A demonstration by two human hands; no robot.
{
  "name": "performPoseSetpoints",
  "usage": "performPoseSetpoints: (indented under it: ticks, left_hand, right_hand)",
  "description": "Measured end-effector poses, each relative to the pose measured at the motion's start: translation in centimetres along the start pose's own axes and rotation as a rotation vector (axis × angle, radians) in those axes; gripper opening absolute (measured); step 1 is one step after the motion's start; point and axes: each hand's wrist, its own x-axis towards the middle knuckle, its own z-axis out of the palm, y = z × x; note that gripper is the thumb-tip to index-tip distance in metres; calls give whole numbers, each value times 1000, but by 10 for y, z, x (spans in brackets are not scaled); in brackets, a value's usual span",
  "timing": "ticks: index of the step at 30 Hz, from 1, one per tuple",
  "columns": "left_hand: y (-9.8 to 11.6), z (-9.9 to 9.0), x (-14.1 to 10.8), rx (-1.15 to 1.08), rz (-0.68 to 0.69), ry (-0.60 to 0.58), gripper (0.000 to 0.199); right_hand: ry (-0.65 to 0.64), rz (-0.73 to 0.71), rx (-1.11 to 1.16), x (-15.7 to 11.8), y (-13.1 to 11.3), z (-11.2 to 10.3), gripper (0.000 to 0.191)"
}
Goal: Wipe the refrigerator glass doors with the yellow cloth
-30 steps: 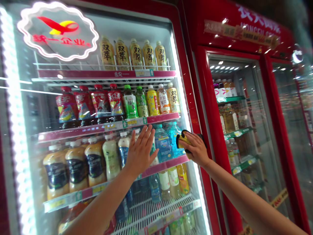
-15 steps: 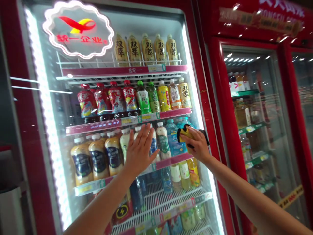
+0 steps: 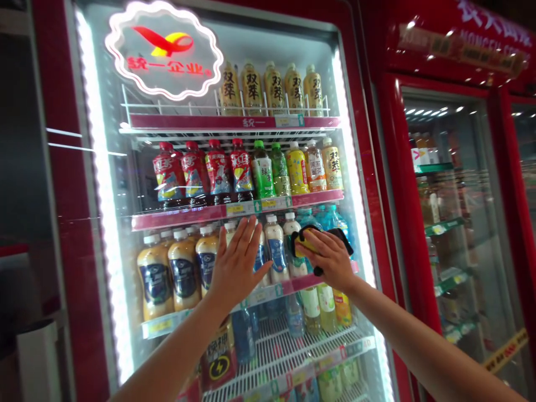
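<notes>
- White light runs down the left of the frame in a bright strip [image 3: 104,201] along the edge of a drinks cooler; a glowing sign [image 3: 163,50] with a red and yellow emblem fills the upper left.
- Blue-labelled, cream-coloured bottles [image 3: 154,279] line the shelf left of centre, seen through what looks to be a glass door [image 3: 288,42].
- Near the centre, the left hand [image 3: 237,265] is spread flat, palm toward the glass, fingers pointing up, with nothing in it. Whether the palm touches the pane I cannot tell; my reading is that it steadies the person or the door.
- Right of centre, the right hand [image 3: 329,261] has its fingers curled over a yellow-and-black pad [image 3: 302,239], which lies in front of the white-capped bottles on that same shelf. How firmly the pad meets the glass is not visible.
- Judging by the pose, the step in hand is a wiping stroke across the door's middle. The next move calls for even pressure with the pad flat; a stroke toward the centre would need the left hand lifted or shifted aside.
- At the far right, a second red cooler [image 3: 414,223] stands beside the first, apart from both hands.
</notes>
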Motion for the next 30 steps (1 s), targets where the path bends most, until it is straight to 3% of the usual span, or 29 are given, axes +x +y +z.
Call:
performPoseSetpoints:
  ticks: [2, 4, 7, 9, 12, 14, 16, 18, 20, 23, 26, 28, 30]
  left_hand:
    - [-3, -2, -4, -3, 9, -8, 95]
    - [-7, -4, -8, 1, 20, -16, 95]
    - [-11, -4, -13, 10, 20, -12, 94]
    - [-12, -3, -14, 2, 23, -8, 94]
    - [-10, -3, -16, -21, 29, -6, 95]
    - [-9, -4, -18, -27, 29, -10, 96]
    - [-11, -7, -21, -24, 39, -16, 96]
    - [-15, -11, -24, -15, 52, -15, 97]
    - [-21, -14, -28, -1, 58, -7, 96]
    - [-33, -16, -34, 14, 35, 20, 94]
    - [-41, -17, -42, 22, 11, 45, 92]
    - [-44, -19, -49, 27, 4, 50, 93]
    - [-48, -23, -58, 33, -2, 45, 94]
  right_hand:
    - [60, 78, -17, 0, 20, -4, 57]
    - [197, 273, -69, 20, 32, 2, 59]
    - [250, 435, -125, 60, 15, 23, 65]
    - [174, 388, -136, 70, -15, 33, 65]
    - [43, 214, -106, 44, -53, 31, 62]
    - [-43, 60, -54, 15, -57, 18, 59]
    - [-95, -45, -11, -4, -43, 4, 56]
    - [-53, 8, -16, -3, -21, -2, 58]
    - [63, 194, -59, 20, -6, 3, 63]
    - [188, 392, -116, 68, -21, 23, 68]
    - [133, 312, -101, 87, -67, 40, 70]
    - [58, 202, -79, 72, -92, 41, 68]
    - [-14, 64, -53, 48, -102, 35, 63]
